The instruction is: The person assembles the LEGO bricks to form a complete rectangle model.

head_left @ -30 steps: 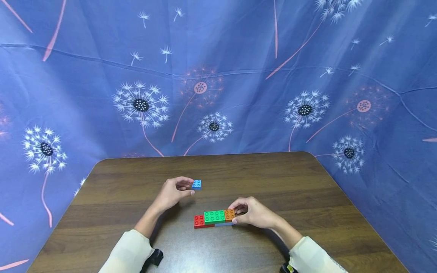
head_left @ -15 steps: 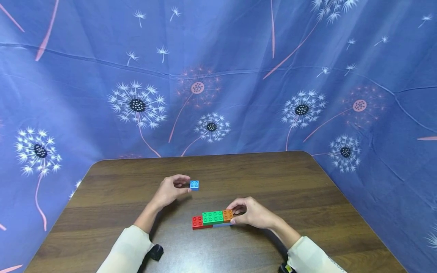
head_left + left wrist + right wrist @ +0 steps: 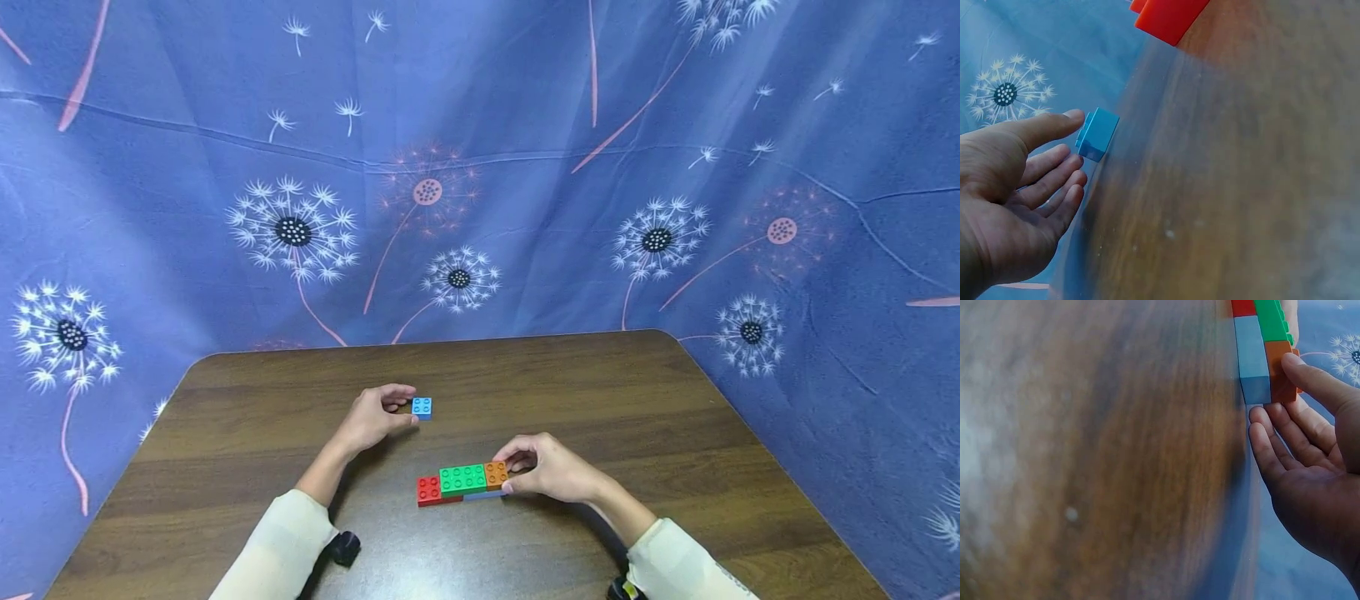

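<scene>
In the head view a small blue building brick [image 3: 422, 407] with studs on top sits on the table. My left hand [image 3: 371, 421] is beside it, thumb at the near left corner and index fingertip by the far one, fingers loosely spread. Nearer me lies a joined row of bricks: a green brick [image 3: 462, 479] and an orange brick [image 3: 497, 475] on top of a red brick [image 3: 429, 490] and a light blue brick [image 3: 1252, 356]. My right hand [image 3: 551, 471] pinches the orange brick at the right end, thumb in front, index behind.
The brown wooden table [image 3: 637, 400] has rounded far corners. Behind it hangs a blue cloth [image 3: 525, 217] with a dandelion print. A black wrist strap [image 3: 345, 548] shows at the left sleeve.
The whole head view has drifted slightly left. My left fingers have drawn back a little from the small blue brick, so more of it shows. My right hand keeps its pinch on the orange brick.
</scene>
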Demonstrator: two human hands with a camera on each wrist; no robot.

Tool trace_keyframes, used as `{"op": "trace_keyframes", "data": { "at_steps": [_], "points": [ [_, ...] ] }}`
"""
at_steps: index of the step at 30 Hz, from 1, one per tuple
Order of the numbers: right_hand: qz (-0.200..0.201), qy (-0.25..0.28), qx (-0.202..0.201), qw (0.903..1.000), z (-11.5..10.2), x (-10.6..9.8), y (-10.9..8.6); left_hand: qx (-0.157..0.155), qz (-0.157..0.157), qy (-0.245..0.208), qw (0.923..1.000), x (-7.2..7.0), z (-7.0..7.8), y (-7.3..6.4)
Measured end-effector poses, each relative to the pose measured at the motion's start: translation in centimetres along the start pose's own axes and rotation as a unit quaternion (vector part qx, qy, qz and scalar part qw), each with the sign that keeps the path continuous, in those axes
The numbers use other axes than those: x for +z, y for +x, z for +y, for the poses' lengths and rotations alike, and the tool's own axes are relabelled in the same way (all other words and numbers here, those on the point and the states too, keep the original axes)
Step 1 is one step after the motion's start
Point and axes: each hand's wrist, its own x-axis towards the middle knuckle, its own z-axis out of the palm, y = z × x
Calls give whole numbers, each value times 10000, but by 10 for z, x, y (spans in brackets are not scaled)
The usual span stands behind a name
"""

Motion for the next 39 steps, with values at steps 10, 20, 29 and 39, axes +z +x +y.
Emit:
{"op": "trace_keyframes", "data": {
  "at_steps": [10, 20, 29, 39],
  "points": [
    [20, 37, 19, 10000, -2, 0, 1, 76, 91, 126, 9998, -1, -7, 6],
    [15, 26, 107, 9999, -4, 1, 4, 29, 95, 298, 9995, -5, -10, 9],
    [19, 8, 104, 9999, -5, 0, 4, -66, 97, 552, 9984, -2, -5, 10],
    [7, 42, 212, 9998, -4, 0, 0, -102, 56, 432, 9990, 2, -3, 11]
  ]
}}
